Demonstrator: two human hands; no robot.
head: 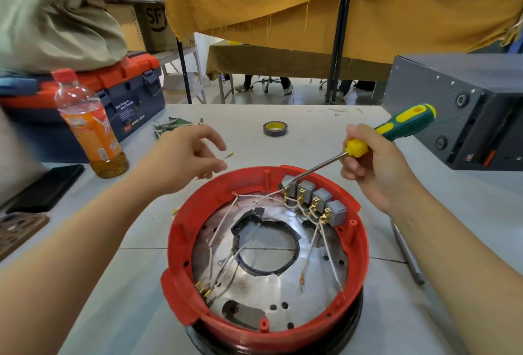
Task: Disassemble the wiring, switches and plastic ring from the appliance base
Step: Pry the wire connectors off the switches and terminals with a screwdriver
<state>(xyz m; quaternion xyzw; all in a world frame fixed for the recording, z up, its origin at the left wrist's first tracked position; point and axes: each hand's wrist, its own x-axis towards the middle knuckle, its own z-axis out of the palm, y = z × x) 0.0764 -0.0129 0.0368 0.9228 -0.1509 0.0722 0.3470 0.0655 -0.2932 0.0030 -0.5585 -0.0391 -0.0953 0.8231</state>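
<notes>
Red appliance base (266, 335) sits below my right hand (376, 168) gripping a screwdriver (396, 128) at the switches (314, 199); my left hand (184, 159), blurred, seems loosely spread.

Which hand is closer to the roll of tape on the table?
Left. The left hand hovers open just left of the tape roll; the right hand, gripping the screwdriver, sits farther right.

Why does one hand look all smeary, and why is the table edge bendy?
In the head view, the left hand is smeared by motion blur, while the right hand gripping the screwdriver looks sharper. The wide-angle lens bows the table edge and stretches the corners. The metal plate inside the red ring shows soft glare.
</notes>
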